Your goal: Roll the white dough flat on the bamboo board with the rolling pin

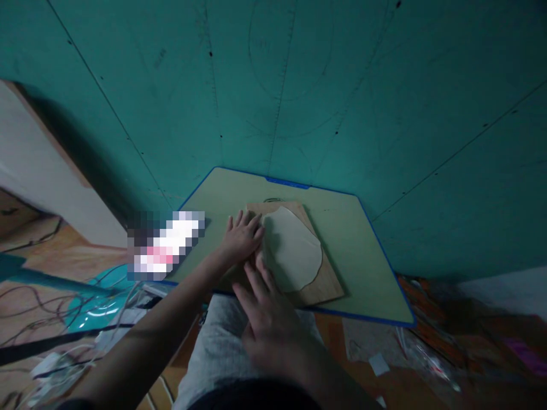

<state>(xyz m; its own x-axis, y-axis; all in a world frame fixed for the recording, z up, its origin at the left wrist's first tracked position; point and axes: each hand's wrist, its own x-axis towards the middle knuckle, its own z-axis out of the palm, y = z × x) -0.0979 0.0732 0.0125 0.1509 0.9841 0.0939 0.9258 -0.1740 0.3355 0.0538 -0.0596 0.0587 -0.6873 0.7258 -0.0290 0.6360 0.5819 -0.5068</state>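
Note:
A thin, pale flat sheet of dough [294,250] with an uneven edge lies on a wooden board [329,282]. My left hand [243,238] rests at the sheet's left edge, fingers spread and pointing away from me; its fingertips touch the edge. Closer to me, my right hand [267,310] reaches in with its fingers apart, the tips at the near left edge of the dough. That edge looks raised or folded, but the hands partly cover it. Whether the right fingertips press on the dough I cannot tell.
The board lies on a small blue-edged table [376,273] against a green wall [299,85]. A pixelated device [171,245] is at the table's left side. Cables and a turquoise stand base [98,304] are on the floor to the left. My knees are under the table.

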